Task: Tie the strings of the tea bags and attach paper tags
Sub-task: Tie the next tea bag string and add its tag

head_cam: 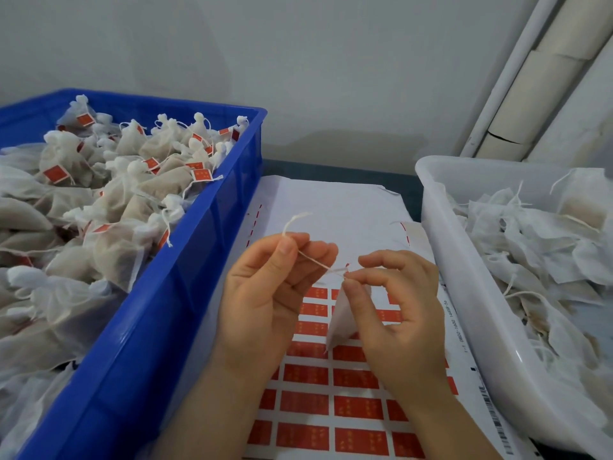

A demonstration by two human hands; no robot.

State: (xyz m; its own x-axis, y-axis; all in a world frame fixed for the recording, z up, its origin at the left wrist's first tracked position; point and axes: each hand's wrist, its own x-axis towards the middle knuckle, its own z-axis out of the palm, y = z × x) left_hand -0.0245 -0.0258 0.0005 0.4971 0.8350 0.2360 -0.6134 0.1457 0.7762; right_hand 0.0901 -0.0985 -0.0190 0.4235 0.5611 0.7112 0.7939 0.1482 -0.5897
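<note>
My left hand (265, 293) pinches a white string (313, 260) between thumb and forefinger, and the string's loose end curls up above the thumb. The string runs right to my right hand (401, 303), which pinches it at the neck of a white tea bag (341, 320). That bag hangs down between the two hands. Under the hands lies a sheet of red paper tags (331, 406) in rows.
A blue crate (185, 277) on the left holds several tied tea bags with red tags. On the right, a white tub (471, 293) is full of loose untagged bags. White backing sheets (331, 200) lie beyond the hands. A wall and pipes stand behind.
</note>
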